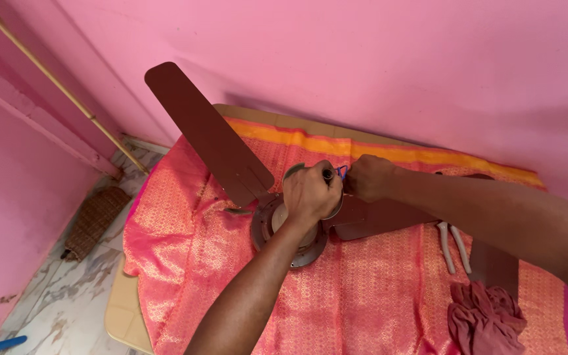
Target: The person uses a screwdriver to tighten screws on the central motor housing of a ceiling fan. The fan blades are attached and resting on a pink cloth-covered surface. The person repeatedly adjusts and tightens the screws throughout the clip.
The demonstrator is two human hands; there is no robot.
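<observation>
A brown ceiling fan lies on a table draped with a pink and orange cloth (363,302). Its round motor housing (284,243) sits in the middle, one long blade (205,131) sticking out to the upper left past the table edge. My left hand (310,194) is closed over the top of the motor, around the dark rod end. My right hand (369,177) is closed just to its right, pinching a small blue piece (342,172) at the rod. Another blade (389,217) lies under my right forearm.
A crumpled dark pink rag (484,319) and a pair of white-handled pliers (453,246) lie at the right on the cloth. A woven brown mat (93,220) rests on the marble floor at left. Pink walls close in behind and left.
</observation>
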